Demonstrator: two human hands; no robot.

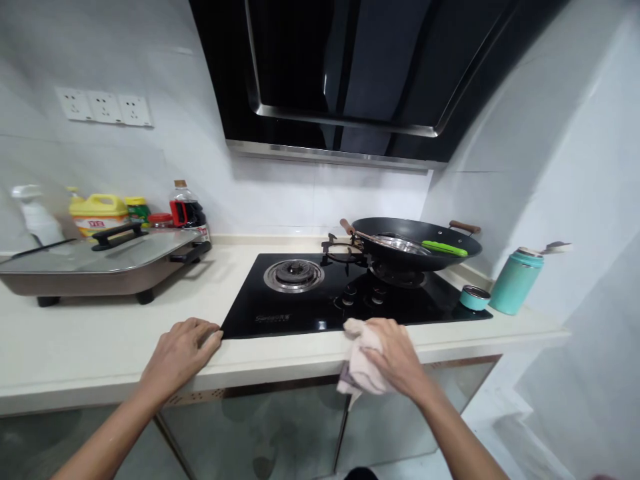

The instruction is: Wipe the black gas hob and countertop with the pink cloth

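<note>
My right hand grips a pale pink cloth at the front edge of the black gas stove. Part of the cloth hangs down over the counter's front edge. Flat on the white countertop, my left hand rests with its fingers stretched out beside the stove's front left corner. The left burner is bare, and its pot support sits off it at the back middle of the stove. Over the right burner stands a large black wok.
In the wok lie a metal lid and a green-handled tool. At right stand a teal bottle and its cup-like lid. A lidded electric pan occupies the left counter, bottles behind it. The range hood overhangs the stove.
</note>
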